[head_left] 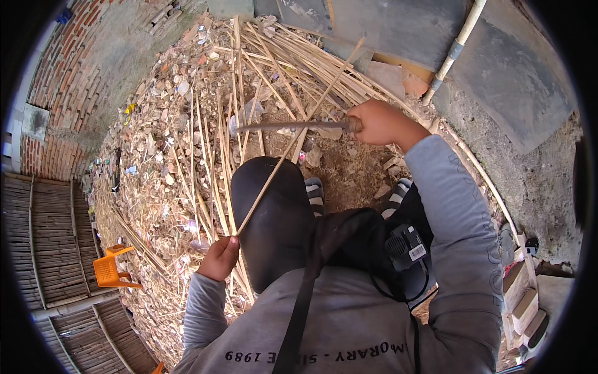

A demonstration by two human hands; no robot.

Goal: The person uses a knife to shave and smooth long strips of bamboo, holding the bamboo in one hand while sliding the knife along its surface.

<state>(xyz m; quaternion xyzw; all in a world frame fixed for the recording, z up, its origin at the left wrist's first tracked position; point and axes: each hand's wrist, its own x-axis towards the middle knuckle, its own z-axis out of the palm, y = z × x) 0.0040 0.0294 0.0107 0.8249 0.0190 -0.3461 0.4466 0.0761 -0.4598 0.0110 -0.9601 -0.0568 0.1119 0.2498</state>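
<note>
My left hand (219, 257) pinches the lower end of a long, thin bamboo strip (269, 182). The strip slants up and away to the right, passing over my dark-clad left knee (261, 187). In my right hand (381, 126) is the handle of a long knife (274, 126), its narrow, dark blade pointing left. The blade crosses the strip beyond the knee; whether they touch I cannot tell. Other split bamboo strips (208, 162) lie on the ground left of the knee, and a thicker bundle of strips (311, 59) is spread out ahead.
Rubble and litter (149, 162) cover the ground. An orange plastic chair (111, 269) stands at the left near a woven bamboo wall (53, 237). On the right, a pole (453, 53) leans by grey sheets (498, 81). My striped sandals (315, 194) are below the knife.
</note>
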